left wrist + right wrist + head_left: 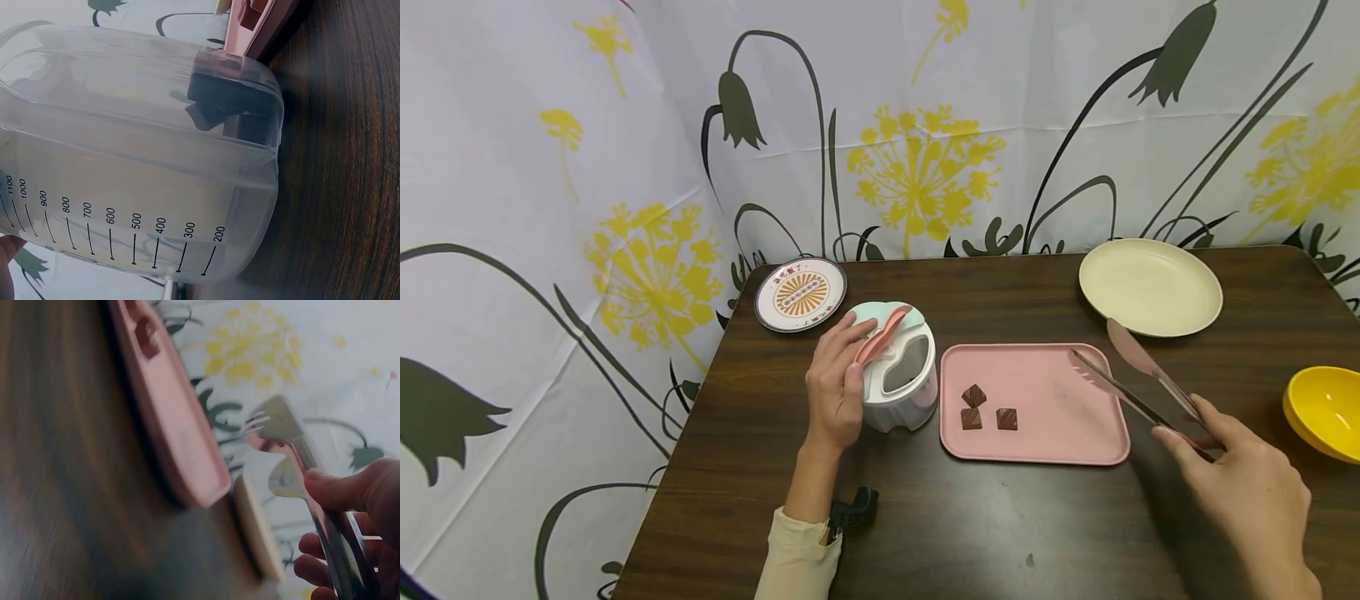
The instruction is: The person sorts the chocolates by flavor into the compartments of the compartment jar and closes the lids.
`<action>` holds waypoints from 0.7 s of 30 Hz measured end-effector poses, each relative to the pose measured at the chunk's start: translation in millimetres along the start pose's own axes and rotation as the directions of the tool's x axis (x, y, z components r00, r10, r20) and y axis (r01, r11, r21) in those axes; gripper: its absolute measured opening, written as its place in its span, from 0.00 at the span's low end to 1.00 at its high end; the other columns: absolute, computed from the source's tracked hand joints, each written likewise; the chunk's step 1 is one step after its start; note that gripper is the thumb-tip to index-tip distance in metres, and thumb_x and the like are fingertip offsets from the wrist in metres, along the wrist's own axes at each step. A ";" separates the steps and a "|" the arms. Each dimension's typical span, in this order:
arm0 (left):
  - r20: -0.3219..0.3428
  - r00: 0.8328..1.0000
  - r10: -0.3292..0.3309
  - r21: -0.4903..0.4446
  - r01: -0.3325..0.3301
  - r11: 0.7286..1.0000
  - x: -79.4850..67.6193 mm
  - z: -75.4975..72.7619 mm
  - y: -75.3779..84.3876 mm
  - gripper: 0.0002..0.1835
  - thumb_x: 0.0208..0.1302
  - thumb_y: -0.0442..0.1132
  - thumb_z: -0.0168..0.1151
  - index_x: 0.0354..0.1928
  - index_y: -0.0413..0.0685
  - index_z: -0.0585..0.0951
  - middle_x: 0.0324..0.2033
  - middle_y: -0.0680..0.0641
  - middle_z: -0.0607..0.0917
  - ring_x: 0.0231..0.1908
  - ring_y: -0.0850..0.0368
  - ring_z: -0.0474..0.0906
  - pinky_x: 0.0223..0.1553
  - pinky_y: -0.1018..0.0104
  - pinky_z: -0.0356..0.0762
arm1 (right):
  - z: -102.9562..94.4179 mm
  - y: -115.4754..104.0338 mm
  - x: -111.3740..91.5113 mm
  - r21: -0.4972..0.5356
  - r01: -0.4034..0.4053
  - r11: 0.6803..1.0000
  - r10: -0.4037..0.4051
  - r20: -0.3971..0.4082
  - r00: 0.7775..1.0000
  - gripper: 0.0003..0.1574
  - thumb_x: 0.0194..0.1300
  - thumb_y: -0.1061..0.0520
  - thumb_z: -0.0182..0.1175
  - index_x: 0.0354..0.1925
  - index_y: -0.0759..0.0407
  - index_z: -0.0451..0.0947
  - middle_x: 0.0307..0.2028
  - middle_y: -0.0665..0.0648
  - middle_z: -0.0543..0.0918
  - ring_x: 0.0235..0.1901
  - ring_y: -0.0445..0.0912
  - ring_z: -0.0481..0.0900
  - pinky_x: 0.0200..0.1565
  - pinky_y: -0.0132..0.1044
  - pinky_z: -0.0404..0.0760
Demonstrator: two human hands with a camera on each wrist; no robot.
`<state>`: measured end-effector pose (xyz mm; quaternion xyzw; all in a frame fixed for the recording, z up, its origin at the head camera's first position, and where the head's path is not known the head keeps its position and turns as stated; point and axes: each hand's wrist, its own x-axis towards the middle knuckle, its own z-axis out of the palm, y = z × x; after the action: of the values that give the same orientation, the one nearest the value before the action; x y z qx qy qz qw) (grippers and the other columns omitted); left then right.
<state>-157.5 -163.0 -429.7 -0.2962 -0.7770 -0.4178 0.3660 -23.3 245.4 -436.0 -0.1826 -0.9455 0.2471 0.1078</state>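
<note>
A clear plastic storage jar (pixel 901 403) with a white and mint lid (pixel 880 312) stands left of the pink tray. My left hand (pixel 837 379) grips its pink lid flap (pixel 883 335), thumb in front and fingers over the top. Measuring marks run along the jar wall (pixel 137 181) in the left wrist view, and several dark pieces (pixel 234 103) lie at its bottom. My right hand (pixel 1243 475) holds metal tongs (pixel 1168 385) with pink tips, spread apart over the right end of the tray (pixel 1060 400). Three chocolates (pixel 1007 419) sit on the tray's left side.
A patterned white plate (pixel 766 310) lies at the back left, behind the jar. Toward the back right is a cream oval plate (pixel 1150 287). A yellow bowl (pixel 1330 408) stands at the right edge. Behind the dark wooden table (pixel 955 533) hangs a flowered cloth (pixel 1037 125).
</note>
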 end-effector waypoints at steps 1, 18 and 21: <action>0.000 1.000 -0.001 0.000 0.001 1.000 0.0 0.1 0.0 0.27 0.66 0.45 0.39 0.43 0.37 0.86 0.51 0.42 0.84 0.62 0.40 0.70 0.63 0.43 0.62 | -0.4 5.2 -0.4 -0.015 -0.046 0.999 0.046 0.010 0.999 0.47 0.57 0.33 0.65 0.68 0.54 0.70 0.48 0.71 0.82 0.41 0.74 0.75 0.32 0.65 0.69; 0.003 1.000 -0.004 0.003 0.004 1.000 0.7 0.3 -0.3 0.27 0.66 0.45 0.39 0.43 0.38 0.86 0.52 0.42 0.83 0.62 0.40 0.70 0.64 0.43 0.62 | 2.5 48.4 -6.9 -0.053 -0.330 0.943 0.333 0.101 0.937 0.54 0.60 0.30 0.59 0.73 0.56 0.58 0.65 0.75 0.64 0.53 0.80 0.65 0.41 0.72 0.69; 0.002 1.000 -0.007 0.002 0.007 1.000 0.5 0.3 0.0 0.26 0.66 0.45 0.39 0.42 0.38 0.86 0.52 0.42 0.83 0.62 0.41 0.70 0.64 0.44 0.62 | 4.4 50.6 -6.9 -0.045 -0.327 0.944 0.330 0.086 0.940 0.53 0.61 0.30 0.60 0.73 0.57 0.59 0.64 0.75 0.64 0.53 0.80 0.65 0.41 0.72 0.69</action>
<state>-157.9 -162.6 -429.4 -0.2934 -0.7788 -0.4180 0.3642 -3.6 281.8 -466.1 -0.3277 -0.9094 0.2553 0.0186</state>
